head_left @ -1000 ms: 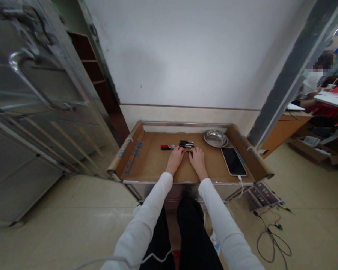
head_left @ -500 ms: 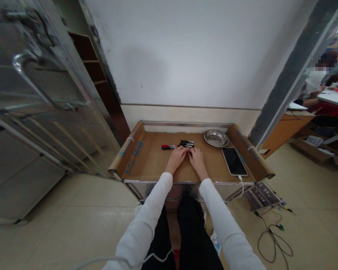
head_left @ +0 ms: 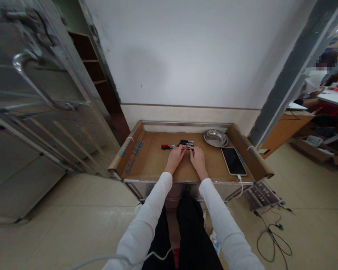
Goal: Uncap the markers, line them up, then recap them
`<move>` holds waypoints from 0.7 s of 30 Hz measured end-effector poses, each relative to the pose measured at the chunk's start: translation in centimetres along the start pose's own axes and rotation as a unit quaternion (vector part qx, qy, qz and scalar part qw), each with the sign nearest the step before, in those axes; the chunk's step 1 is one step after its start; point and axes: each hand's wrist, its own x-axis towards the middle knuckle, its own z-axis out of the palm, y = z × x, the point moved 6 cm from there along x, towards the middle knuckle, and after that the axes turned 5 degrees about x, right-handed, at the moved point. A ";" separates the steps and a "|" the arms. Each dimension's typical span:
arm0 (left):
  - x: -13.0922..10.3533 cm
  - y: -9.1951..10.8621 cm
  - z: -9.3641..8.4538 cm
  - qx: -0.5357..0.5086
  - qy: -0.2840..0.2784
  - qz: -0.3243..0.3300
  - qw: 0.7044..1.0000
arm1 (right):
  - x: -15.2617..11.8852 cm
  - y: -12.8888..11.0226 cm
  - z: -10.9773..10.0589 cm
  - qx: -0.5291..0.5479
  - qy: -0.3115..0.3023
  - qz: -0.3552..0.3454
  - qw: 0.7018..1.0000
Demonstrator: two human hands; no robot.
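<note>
My left hand (head_left: 175, 155) and my right hand (head_left: 197, 156) are together over the cardboard-lined top of a small cart (head_left: 150, 165). On both, the fingers are pinched closed, and a thin dark bit shows between the fingertips, too small to name. Just beyond the fingers lie several black pens (head_left: 186, 142). To the left of these is a pen with a red end (head_left: 165, 145), lying against a black one. My fingers partly cover the nearest pens.
A round metal dish (head_left: 215, 138) sits at the cart's back right. In front of it lies a phone (head_left: 233, 161) with a white cable plugged in. Cardboard sides (head_left: 249, 152) edge the cart. A device with loose cables (head_left: 263, 195) is on the floor; a person sits far right.
My fingertips have drawn slightly apart, and the thin dark bit between them shows a little more. The pens, dish and phone lie as before.
</note>
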 end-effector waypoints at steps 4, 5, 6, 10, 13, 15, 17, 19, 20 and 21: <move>0.1 -0.2 0.2 0.006 -0.010 -0.002 1.000 | 0.0 -0.1 -0.4 0.031 0.008 0.004 0.999; 0.1 -0.2 0.2 0.005 -0.012 0.001 1.000 | 0.0 -0.3 -0.4 0.041 0.003 -0.002 0.999; 0.1 -0.1 0.2 0.003 -0.014 0.005 1.000 | 0.0 -0.5 -0.4 0.053 -0.005 -0.011 0.999; 0.1 0.0 0.0 0.005 -0.013 0.011 1.000 | -0.1 -1.2 -0.1 0.072 -0.042 -0.050 0.995; 0.1 0.2 -0.1 0.015 -0.016 0.021 1.000 | -0.1 -1.2 0.0 0.045 -0.050 -0.046 0.997; 0.1 0.3 0.0 0.029 -0.016 0.028 0.999 | -0.1 -1.1 0.0 0.017 -0.046 -0.041 0.998; 0.2 0.2 0.0 0.051 -0.009 0.018 0.999 | -0.1 -1.0 0.1 -0.014 -0.039 -0.029 0.999; 0.3 -0.1 0.0 0.077 0.003 -0.008 0.997 | -0.1 -0.7 0.0 -0.041 -0.026 -0.007 0.999; 0.3 -0.3 0.1 0.089 0.004 -0.020 0.996 | -0.1 -0.5 -0.1 -0.050 -0.016 0.005 0.999; 0.3 -0.4 0.2 0.100 0.001 -0.027 0.995 | -0.1 -0.4 -0.2 -0.055 -0.007 0.016 0.998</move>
